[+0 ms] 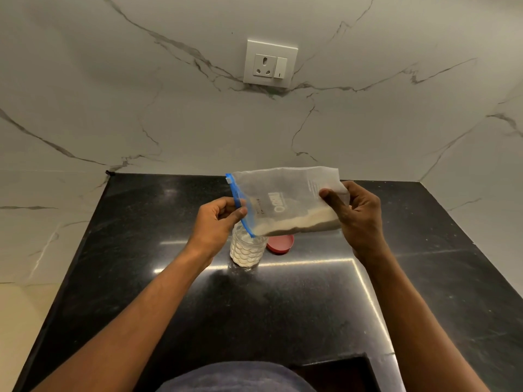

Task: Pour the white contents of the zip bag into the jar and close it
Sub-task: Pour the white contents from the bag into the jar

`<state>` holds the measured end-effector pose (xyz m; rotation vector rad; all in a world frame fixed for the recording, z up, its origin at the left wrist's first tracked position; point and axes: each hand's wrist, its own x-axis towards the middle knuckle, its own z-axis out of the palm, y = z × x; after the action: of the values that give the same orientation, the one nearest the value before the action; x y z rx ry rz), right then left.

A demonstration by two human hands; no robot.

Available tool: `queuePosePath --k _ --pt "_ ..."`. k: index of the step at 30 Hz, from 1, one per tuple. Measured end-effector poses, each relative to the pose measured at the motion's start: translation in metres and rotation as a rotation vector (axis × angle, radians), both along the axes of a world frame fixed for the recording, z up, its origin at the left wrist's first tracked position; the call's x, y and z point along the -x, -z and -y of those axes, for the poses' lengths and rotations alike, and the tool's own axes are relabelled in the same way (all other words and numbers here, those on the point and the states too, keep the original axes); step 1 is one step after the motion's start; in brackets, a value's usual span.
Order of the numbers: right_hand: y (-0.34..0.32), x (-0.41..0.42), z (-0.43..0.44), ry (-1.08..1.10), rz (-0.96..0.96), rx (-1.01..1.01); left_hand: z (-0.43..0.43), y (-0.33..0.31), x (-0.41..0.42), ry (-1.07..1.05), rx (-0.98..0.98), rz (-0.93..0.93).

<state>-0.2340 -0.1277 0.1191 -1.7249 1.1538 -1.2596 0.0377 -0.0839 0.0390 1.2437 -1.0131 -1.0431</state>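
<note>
A clear zip bag [283,199] with a blue zip strip hangs sideways above the black counter, white grains lying along its lower edge. My left hand [219,220] pinches the blue zip end at the bag's left. My right hand [353,215] grips the bag's closed bottom at the right. The zip corner dips into the mouth of a clear textured jar [247,251], which stands upright and holds white grains most of the way up. The jar's red lid [280,243] lies flat on the counter just right of the jar.
The black polished counter [283,306] ends at a marble wall behind. A white socket and switch plate [270,63] sits on that wall. A dark recess [336,374] opens in the counter near me. The counter's left edge drops to a pale floor.
</note>
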Motion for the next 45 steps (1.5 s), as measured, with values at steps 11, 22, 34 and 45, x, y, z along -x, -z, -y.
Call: queuePosePath --k 11,22,34,45 --pt "-0.006 -0.003 0.001 0.029 -0.009 0.059 0.003 -0.001 0.0 -0.015 0.012 -0.009" --pt "-0.012 -0.002 0.01 0.008 -0.055 0.056 0.004 -0.001 0.0 -0.032 0.014 -0.044" --pt "-0.012 0.003 0.012 -0.032 -0.065 0.047 0.006 0.001 0.003 -0.025 0.013 -0.081" --pt "-0.012 0.009 0.01 -0.032 -0.066 0.017 0.004 0.004 0.003 -0.014 -0.001 -0.101"
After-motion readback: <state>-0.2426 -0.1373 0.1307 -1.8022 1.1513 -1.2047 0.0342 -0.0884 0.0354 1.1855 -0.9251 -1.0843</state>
